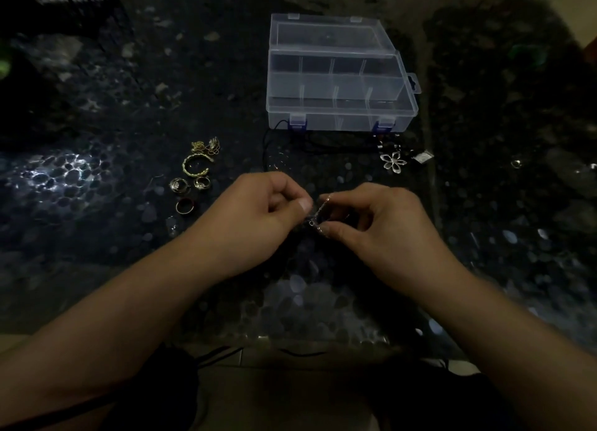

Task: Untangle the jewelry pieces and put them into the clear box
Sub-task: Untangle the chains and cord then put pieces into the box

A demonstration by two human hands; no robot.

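A thin silver chain [318,215] hangs between my two hands above the dark stone table. My left hand [258,214] pinches one end of it between thumb and finger. My right hand [378,223] pinches the other part, fingers curled. The clear box [339,107] stands open behind them, its divided compartments showing nothing inside. Left of my hands lie a gold bangle [196,167], a gold chain tangle [206,146] and three rings [187,191]. A silver flower pendant [393,162] on a black cord lies at the right, in front of the box.
The table is dark speckled stone [484,204] with bright reflections at the left. A black cord [290,146] runs along the box's front. A small silver ring [516,163] and a small silver piece [422,156] lie at the right. The table's near edge runs below my forearms.
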